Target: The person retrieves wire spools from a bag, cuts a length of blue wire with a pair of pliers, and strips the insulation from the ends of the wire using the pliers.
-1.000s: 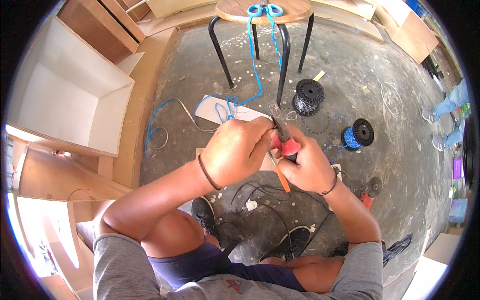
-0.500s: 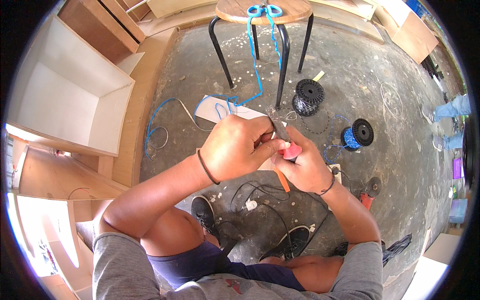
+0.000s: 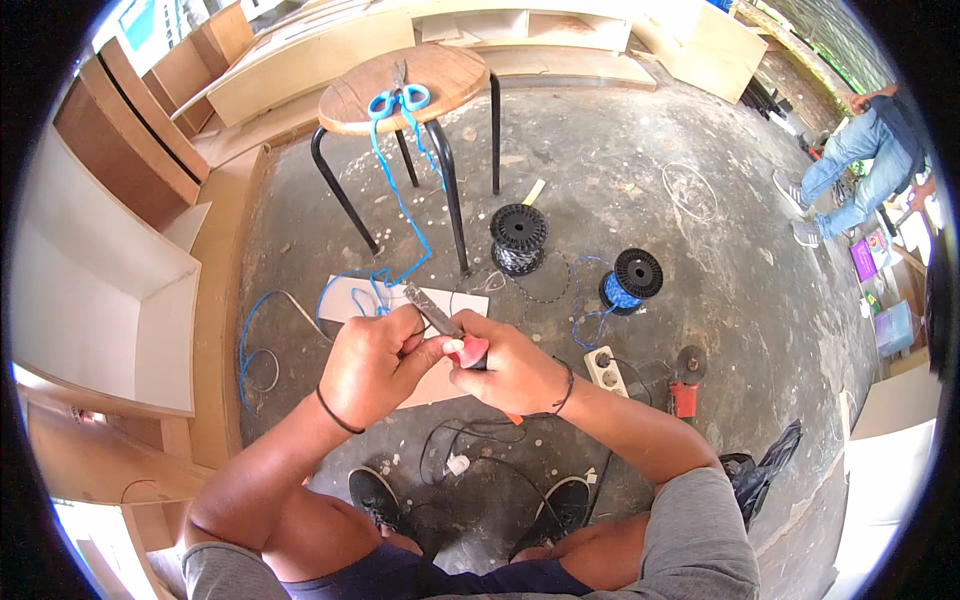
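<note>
My right hand [image 3: 515, 372] is closed around a tool with a grey, flat metal bar [image 3: 433, 311] and a red-and-black grip; its exact kind I cannot make out. The bar points up and to the left, away from me. Close against it, my left hand [image 3: 372, 368] is pinched, its thumb by the red part of the grip. Whatever lies between the left fingers is hidden. Beneath both hands a white board [image 3: 465, 304] lies on the floor. Blue cord [image 3: 400, 205] runs from blue-handled scissors [image 3: 399, 100] on a wooden stool [image 3: 455, 78] down to the board.
Black spools of grey cord [image 3: 519, 230] and blue cord [image 3: 636, 276] stand right of the board. Nearer are a power strip [image 3: 604, 371], a red power tool [image 3: 685, 388], and a black cable [image 3: 505, 432]. Cabinets [image 3: 165, 300] line the left; another person [image 3: 850, 165] is far right.
My view has shifted, so the stool, spools and board appear farther left, and more of the other person shows. Both hands keep their hold close together around the tool.
</note>
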`<action>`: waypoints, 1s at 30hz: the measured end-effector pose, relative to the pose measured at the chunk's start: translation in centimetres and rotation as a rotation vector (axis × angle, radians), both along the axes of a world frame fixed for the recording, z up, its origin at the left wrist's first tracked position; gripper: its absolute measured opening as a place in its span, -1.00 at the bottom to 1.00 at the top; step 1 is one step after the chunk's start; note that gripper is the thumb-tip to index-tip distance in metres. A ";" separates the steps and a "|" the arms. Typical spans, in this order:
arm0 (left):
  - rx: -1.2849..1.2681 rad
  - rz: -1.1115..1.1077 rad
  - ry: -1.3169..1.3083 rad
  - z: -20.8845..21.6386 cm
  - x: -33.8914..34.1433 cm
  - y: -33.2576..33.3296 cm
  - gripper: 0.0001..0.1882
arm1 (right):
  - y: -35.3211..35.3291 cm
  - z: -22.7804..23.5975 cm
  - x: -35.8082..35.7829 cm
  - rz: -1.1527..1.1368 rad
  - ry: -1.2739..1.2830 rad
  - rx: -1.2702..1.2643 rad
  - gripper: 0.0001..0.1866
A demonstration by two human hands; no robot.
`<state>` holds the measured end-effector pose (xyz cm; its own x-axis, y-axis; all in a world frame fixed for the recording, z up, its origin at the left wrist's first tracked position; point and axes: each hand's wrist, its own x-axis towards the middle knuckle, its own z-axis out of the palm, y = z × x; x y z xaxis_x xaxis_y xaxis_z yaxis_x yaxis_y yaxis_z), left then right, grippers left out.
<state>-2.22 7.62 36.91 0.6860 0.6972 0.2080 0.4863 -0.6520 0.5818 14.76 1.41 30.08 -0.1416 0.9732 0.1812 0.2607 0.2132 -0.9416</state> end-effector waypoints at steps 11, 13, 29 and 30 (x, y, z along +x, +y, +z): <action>0.132 -0.083 -0.185 -1.1 -0.2 -0.3 -0.59 | 0.8 1.1 -0.3 -0.040 0.071 0.008 -0.74; 0.013 0.035 -0.176 -0.9 -0.5 -0.1 -0.57 | 0.3 1.2 -0.2 -0.068 0.208 -0.088 -0.76; -0.213 0.014 -0.327 0.4 -1.2 -0.4 -0.81 | 0.1 2.3 1.1 -0.110 0.232 -0.026 -0.68; -0.182 0.021 -0.268 0.4 -1.1 -0.3 -0.84 | 0.0 2.5 1.0 -0.132 0.324 0.003 -0.66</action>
